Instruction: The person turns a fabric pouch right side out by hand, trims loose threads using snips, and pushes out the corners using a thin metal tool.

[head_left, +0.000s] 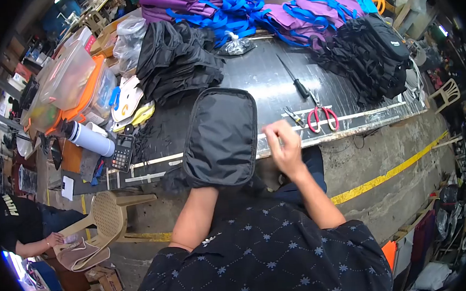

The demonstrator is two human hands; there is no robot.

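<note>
A black fabric bag (220,135) with a rounded rectangular face and piped edges is in front of me, at the table's near edge. My left forearm reaches up to its lower end, and my left hand is hidden inside or behind it; which one, I cannot tell. Just right of the bag, my right hand (285,148) is raised with its fingers curled closed. Anything in those fingers is too small to make out. Red-handled scissors (323,119), small thread snips (295,117) and a black-handled pointed tool (299,88) lie on the table to the right.
Black bags are heaped at the table's left (176,63) and right (370,57). Purple fabric (180,6) with blue straps lies at the back. A bottle (95,140), a calculator (121,153) and plastic bins (72,81) stand left. Another person (25,219) is near a chair (108,219).
</note>
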